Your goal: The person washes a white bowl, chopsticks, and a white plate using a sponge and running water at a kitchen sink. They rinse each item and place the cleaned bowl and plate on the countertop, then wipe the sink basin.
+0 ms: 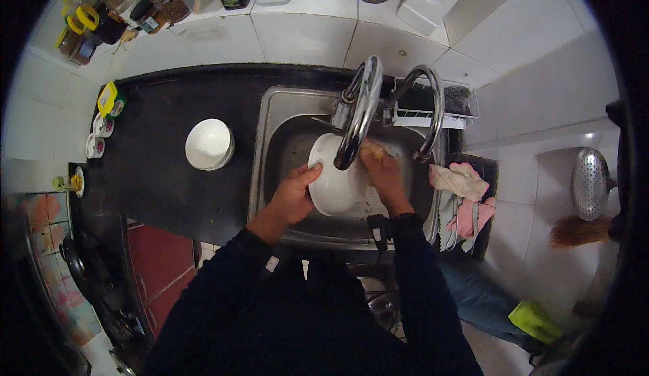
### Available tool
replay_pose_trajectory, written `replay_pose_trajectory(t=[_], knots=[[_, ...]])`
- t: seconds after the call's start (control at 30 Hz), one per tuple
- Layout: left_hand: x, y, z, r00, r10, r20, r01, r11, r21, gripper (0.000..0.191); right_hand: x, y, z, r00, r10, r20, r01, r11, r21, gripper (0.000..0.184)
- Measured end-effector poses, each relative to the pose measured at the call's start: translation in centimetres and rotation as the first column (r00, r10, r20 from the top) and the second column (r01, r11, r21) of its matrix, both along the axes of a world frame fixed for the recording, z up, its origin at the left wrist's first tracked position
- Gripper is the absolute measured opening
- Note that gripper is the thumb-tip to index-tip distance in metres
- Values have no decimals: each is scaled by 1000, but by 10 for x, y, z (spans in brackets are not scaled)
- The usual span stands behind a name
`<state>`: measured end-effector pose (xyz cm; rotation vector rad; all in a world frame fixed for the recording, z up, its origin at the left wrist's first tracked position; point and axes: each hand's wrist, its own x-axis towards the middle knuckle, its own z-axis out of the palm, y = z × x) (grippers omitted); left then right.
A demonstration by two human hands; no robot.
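Observation:
Over the stainless steel sink [294, 230], my left hand [295, 193] grips the rim of a white bowl [329, 193], which is tilted on its side. My right hand [384, 175] is at the bowl's outer side, with a yellowish thing [374, 150] at its fingers, perhaps a sponge or scrubber; it is partly hidden. The spout of a chrome faucet [362, 117] arches above the bowl and hides part of it. To the left, white bowls [209, 144], apparently stacked, stand on the black countertop [157, 173].
A second chrome faucet [436, 107] curves over the sink's right side. Behind it sits a white wire rack [431, 121] with a scouring pad [457, 99]. Cloths [459, 180] lie right of the sink. Jars [170, 1] and bottles line the ledge. A slotted ladle [589, 183] hangs at right.

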<state>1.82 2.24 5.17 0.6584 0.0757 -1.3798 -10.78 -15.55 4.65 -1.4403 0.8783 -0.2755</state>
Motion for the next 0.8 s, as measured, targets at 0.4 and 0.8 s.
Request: replay_pose_trajectory(t=[0.4, 0.8], knots=[[-11, -5, -4, 983, -2, 186, -18, 994, 104, 27, 1, 39, 39, 857, 504, 106, -315, 675, -668, 40], [-13, -3, 1, 981, 36, 191, -40, 999, 17, 29, 20, 41, 21, 899, 412, 151, -205, 699, -685, 40]])
